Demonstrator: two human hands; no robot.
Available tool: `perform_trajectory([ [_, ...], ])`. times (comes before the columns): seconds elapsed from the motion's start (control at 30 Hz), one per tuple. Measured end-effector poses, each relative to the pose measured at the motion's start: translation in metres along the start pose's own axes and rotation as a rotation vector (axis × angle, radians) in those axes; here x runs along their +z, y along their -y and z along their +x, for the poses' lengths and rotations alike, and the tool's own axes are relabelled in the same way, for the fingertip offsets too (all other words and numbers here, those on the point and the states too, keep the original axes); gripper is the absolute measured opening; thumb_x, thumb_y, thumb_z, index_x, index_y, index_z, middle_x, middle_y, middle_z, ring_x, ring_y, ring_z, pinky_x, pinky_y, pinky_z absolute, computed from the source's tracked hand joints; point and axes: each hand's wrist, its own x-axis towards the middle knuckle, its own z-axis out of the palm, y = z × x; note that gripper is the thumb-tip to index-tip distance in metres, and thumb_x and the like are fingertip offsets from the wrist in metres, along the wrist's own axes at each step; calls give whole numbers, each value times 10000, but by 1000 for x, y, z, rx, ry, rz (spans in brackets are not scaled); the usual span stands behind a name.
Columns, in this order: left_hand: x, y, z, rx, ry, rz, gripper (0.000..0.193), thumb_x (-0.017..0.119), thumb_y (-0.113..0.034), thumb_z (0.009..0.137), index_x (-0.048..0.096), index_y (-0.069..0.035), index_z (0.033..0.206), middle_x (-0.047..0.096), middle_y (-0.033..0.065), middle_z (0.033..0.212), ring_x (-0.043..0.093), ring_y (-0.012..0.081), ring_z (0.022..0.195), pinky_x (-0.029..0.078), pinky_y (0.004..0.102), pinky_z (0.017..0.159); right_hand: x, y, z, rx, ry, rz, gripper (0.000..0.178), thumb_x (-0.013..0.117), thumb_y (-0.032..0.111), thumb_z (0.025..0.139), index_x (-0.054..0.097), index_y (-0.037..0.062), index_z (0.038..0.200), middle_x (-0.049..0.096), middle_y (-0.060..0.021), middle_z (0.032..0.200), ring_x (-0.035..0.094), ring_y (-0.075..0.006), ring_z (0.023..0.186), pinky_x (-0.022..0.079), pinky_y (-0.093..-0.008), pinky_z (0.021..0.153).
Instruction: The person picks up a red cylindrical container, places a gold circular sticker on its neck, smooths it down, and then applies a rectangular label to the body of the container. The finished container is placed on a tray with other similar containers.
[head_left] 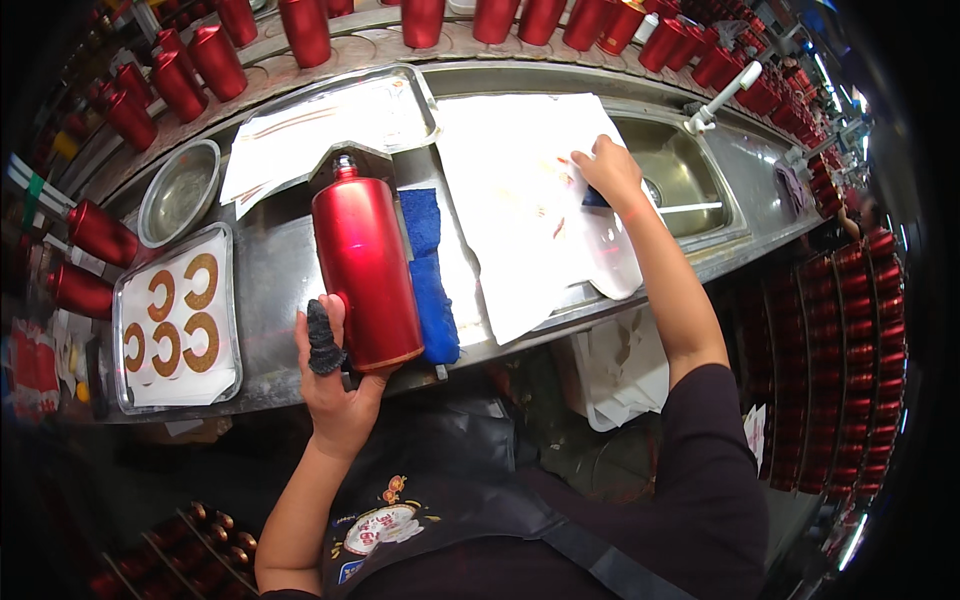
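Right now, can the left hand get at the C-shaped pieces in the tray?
Probably, if it comes off the red bottle: the left hand is at its base. Steel counter lies between hand and tray, and nothing covers the C-shaped pieces.

Round emblem (383, 527) with red lettering (388, 520) on the black apron (460, 508)

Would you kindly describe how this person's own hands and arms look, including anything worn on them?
The left hand wears a dark, cloth-like finger cover; no glove shows on the right hand. The forearms are bare. A plain, dark short sleeve covers the right upper arm; the left sleeve is hardly visible.
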Motion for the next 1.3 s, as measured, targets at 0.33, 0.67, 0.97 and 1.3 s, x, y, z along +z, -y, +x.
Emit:
perform_trajectory([
  [0.33, 5, 4, -3, -19, 2, -77, 835, 829, -191, 818, 409, 56, 1497, 530, 175, 1485, 417, 391, 1427, 255, 497, 1210, -16, -6, -87, -14, 282, 149, 589, 805, 414, 704, 592, -6, 1058, 679, -215, 978, 651, -353, 946, 507, -400, 844],
  [0.67, 1, 3, -2, -5, 15, -75, 821, 827, -143, 808, 416, 64, 1488, 524, 182, 1489, 426, 394, 1421, 260, 528, 1202, -13, -46, -9, 54, -118, -103, 528, 816, 343, 734, 636, 30, 1118, 690, -210, 1090, 654, -372, 1061, 517, -453, 900],
  [0.97, 1, 4, -2, -29, 38, -78, 852, 834, -123, 791, 403, 58, 1502, 525, 179, 1487, 412, 406, 1426, 266, 523, 1202, 29, -215, 68, 273, -127, 159, 291, 738, 273, 816, 726, 30, 975, 741, -184, 945, 710, -324, 906, 541, -414, 830],
  [1.3, -2, 2, -4, -46, 50, -74, 882, 845, -165, 785, 393, 45, 1512, 521, 178, 1488, 420, 418, 1414, 273, 523, 1200, -41, -176, 42, 425, 440, 1096, 348, 719, 403, 921, 606, 108, 776, 526, 8, 600, 428, -83, 386, 309, -262, 357],
])
